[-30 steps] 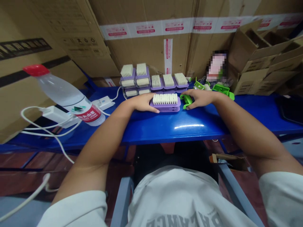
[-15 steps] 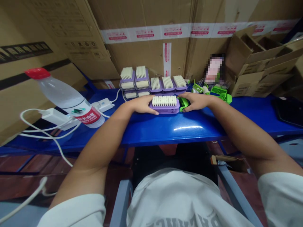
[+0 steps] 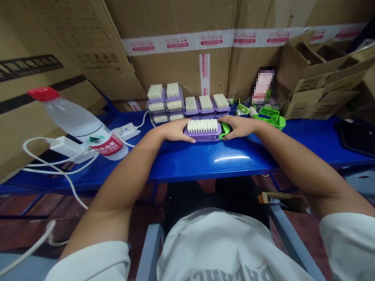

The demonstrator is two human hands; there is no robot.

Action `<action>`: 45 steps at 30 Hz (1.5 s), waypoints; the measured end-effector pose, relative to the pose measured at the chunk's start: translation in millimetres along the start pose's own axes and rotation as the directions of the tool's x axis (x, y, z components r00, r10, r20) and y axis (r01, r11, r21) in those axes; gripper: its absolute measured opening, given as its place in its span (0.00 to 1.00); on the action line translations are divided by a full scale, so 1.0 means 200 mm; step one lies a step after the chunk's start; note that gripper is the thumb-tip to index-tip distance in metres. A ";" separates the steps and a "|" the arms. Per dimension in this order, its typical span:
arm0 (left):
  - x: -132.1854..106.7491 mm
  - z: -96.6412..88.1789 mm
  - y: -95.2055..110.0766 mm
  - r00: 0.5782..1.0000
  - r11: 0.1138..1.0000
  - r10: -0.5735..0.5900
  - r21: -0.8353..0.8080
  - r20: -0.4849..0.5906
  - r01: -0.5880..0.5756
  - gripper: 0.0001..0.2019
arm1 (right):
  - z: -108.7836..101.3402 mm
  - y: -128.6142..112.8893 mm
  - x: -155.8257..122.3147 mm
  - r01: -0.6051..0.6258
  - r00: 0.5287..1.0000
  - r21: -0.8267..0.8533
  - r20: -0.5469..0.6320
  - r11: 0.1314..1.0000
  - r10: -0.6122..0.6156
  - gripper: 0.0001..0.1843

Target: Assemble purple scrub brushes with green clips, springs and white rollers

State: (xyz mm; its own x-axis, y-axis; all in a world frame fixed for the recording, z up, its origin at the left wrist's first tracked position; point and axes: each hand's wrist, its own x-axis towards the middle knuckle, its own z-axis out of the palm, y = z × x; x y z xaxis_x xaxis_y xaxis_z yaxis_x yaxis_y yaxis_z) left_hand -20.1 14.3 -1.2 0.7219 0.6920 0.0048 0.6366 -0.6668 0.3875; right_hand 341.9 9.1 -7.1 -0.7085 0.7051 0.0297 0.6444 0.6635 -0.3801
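A purple brush with white bristles [image 3: 202,129] lies bristles-up on the blue table [image 3: 205,158]. My left hand [image 3: 175,130] grips its left end, fingers curled round the base. My right hand [image 3: 238,125] holds a green plastic piece [image 3: 225,129] pressed against the brush's right end. Behind them stand several more purple brushes [image 3: 187,103], some stacked in two piles at the left.
A water bottle with a red cap [image 3: 79,123] lies at the left beside white chargers and cables [image 3: 64,150]. Green plastic parts [image 3: 268,115] sit at the back right. Cardboard boxes [image 3: 319,70] line the back and right. A dark object [image 3: 356,136] rests at the far right.
My right hand has moved left, bringing the green piece from a gap beside the brush up against its right end. The left hand has stayed on the brush.
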 end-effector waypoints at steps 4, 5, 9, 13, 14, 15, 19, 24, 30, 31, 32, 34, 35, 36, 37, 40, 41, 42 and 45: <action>0.00 0.00 0.00 1.000 1.000 0.004 0.010 -0.002 -0.004 0.50 | 0.01 0.01 0.00 0.030 0.999 0.007 -0.012 1.000 -0.029 0.61; 0.00 0.00 0.00 1.000 1.000 0.000 0.007 0.000 0.000 0.51 | 0.01 0.02 0.00 0.038 0.999 0.006 -0.014 0.999 -0.038 0.61; 0.01 0.00 0.01 1.000 1.000 -0.024 -0.011 0.009 0.024 0.52 | 0.01 0.04 0.01 0.043 0.999 -0.002 -0.015 0.999 -0.043 0.60; 0.01 0.01 0.00 0.999 0.999 -0.034 -0.022 0.004 0.034 0.53 | 0.02 0.03 0.01 0.047 0.999 0.004 -0.018 0.999 -0.047 0.60; 0.01 0.01 0.00 0.999 0.999 -0.034 -0.023 0.003 0.034 0.54 | 0.02 0.03 0.01 0.041 0.999 0.007 -0.017 0.999 -0.041 0.60; 0.01 0.01 0.00 0.999 0.999 -0.032 -0.021 0.003 0.033 0.54 | 0.02 0.03 0.01 0.036 0.999 0.008 -0.017 0.999 -0.036 0.60; 0.01 0.01 0.00 1.000 1.000 -0.023 -0.014 -0.004 0.023 0.53 | 0.02 0.02 0.01 0.042 0.999 0.013 -0.015 0.999 -0.041 0.60; 0.00 0.00 0.01 1.000 1.000 -0.011 -0.025 -0.007 0.011 0.53 | 0.02 0.01 0.00 0.015 1.000 0.027 -0.007 1.000 -0.015 0.61; 0.00 0.00 0.02 1.000 1.000 -0.029 -0.012 0.004 0.029 0.54 | 0.03 0.02 0.01 0.013 0.999 0.034 -0.031 0.999 -0.012 0.64; 0.00 0.00 0.02 0.999 0.999 -0.032 -0.008 0.004 0.032 0.53 | 0.04 0.02 0.01 0.012 0.999 0.033 -0.034 0.999 -0.011 0.64; 0.00 0.00 0.02 0.999 0.999 -0.035 -0.005 0.002 0.035 0.53 | 0.04 0.01 0.02 0.009 0.999 0.028 -0.036 1.000 -0.008 0.65; 0.00 0.00 0.03 0.999 0.999 -0.039 -0.002 0.002 0.039 0.52 | 0.05 -0.01 0.03 -0.007 0.999 0.008 -0.045 1.000 0.008 0.64; 0.00 0.00 0.03 0.999 0.999 -0.040 -0.003 0.003 0.040 0.52 | 0.06 -0.03 0.03 -0.021 0.998 -0.008 -0.053 1.000 0.021 0.63; 0.00 0.00 0.03 0.999 0.999 -0.042 -0.004 0.004 0.042 0.52 | 0.06 -0.05 0.04 -0.038 0.997 -0.026 -0.062 0.999 0.037 0.62; 0.00 0.00 0.03 0.999 0.999 -0.044 -0.004 0.006 0.044 0.52 | 0.07 -0.06 0.05 -0.057 0.996 -0.043 -0.071 0.997 0.053 0.60; 0.01 0.00 0.03 0.999 0.999 -0.052 0.000 0.011 0.052 0.52 | 0.08 -0.10 0.06 -0.086 0.993 -0.073 -0.090 0.994 0.079 0.53; 0.01 0.00 0.03 0.998 0.998 -0.055 0.000 0.012 0.055 0.52 | 0.09 -0.10 0.07 -0.085 0.992 -0.075 -0.095 0.994 0.078 0.51; 0.01 0.00 0.03 0.998 0.998 -0.057 -0.001 0.013 0.057 0.53 | 0.09 -0.11 0.07 -0.082 0.992 -0.073 -0.100 0.994 0.074 0.49; 0.01 0.00 0.02 0.999 0.999 -0.050 -0.012 0.016 0.050 0.54 | 0.10 -0.10 0.07 -0.068 0.991 -0.059 -0.118 0.996 0.061 0.44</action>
State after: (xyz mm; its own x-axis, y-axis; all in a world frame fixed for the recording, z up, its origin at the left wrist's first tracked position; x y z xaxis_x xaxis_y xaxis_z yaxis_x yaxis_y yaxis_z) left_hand -15.4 13.0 0.4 0.6937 0.7197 -0.0295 0.6685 -0.6280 0.3983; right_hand 312.7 0.7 -16.5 -0.6292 0.7687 0.1152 0.7071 0.6276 -0.3257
